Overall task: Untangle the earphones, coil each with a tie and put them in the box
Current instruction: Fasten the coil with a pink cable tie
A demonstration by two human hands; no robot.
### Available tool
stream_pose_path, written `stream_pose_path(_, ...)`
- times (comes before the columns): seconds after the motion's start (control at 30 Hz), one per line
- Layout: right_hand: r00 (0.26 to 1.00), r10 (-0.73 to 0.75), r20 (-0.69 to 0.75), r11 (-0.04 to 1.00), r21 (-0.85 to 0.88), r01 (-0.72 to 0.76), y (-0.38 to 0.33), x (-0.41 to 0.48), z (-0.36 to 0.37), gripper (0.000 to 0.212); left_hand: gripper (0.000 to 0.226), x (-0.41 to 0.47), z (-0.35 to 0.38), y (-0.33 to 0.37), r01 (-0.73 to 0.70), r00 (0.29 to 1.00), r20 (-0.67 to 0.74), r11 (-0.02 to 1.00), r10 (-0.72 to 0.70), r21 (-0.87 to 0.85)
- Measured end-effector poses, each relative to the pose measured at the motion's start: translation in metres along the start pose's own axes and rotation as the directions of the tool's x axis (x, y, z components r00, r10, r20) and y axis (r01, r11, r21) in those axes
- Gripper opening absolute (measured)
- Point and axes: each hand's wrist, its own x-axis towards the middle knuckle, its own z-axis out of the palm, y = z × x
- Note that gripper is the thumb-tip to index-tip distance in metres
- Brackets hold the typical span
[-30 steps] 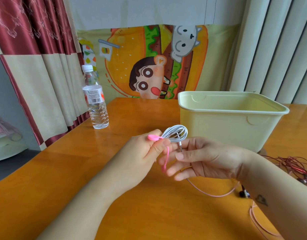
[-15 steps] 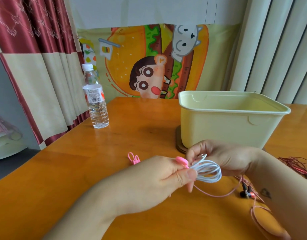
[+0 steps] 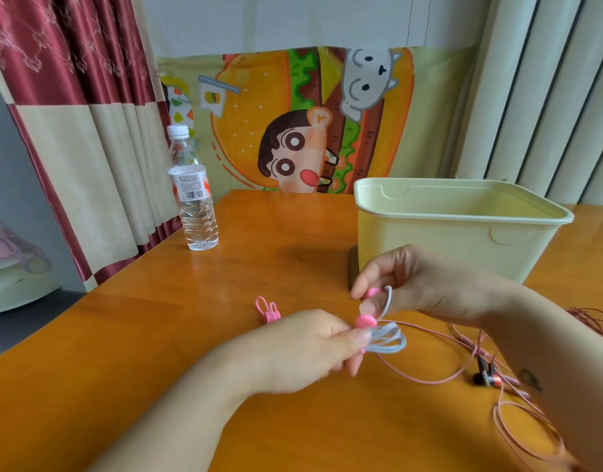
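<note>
Coil of white earphone cable (image 3: 390, 341), centre frame, long axis left-right: left hand (image 3: 306, 345) fingers pinch its left end at the pink tie (image 3: 365, 321), right hand (image 3: 426, 284) fingers pinch the tie's other end just above; cream box (image 3: 463, 240) directly behind, nearest the right hand.

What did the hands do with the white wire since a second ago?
The left hand and right hand carried the white earphone coil and pink tie down from in front of the box toward the table, holding them throughout. Box and bottle stayed put.
</note>
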Motion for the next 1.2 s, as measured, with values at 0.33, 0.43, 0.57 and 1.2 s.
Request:
stream_pose_path(0.33, 0.968, -0.214, -0.133, 0.928, -0.337, 0.159, -0.032, -0.012, 0.009, 0.019, 0.038, -0.007, -0.014, -0.001, 0.003, 1.0, -0.016, 0.906, -0.011, -0.422)
stream_pose_path(0.43, 0.97, -0.226, -0.091, 0.848, -0.508, 0.15, -0.033, -0.012, 0.011, 0.012, 0.039, -0.004, -0.011, -0.003, 0.025, 0.998, -0.047, 0.905, -0.049, -0.424)
stream_pose_path(0.57, 0.93, -0.353, -0.097, 0.58, -0.803, 0.137, -0.031, -0.008, 0.017, 0.008, 0.039, 0.001, -0.005, -0.003, 0.034, 0.984, -0.144, 0.912, -0.101, -0.409)
stream_pose_path(1.2, 0.787, -0.271, -0.555, 0.961, -0.203, 0.188, -0.001, 0.017, 0.049, 0.005, 0.031, 0.01, -0.008, 0.006, -0.414, 0.774, -0.618, 0.627, -0.139, -0.66)
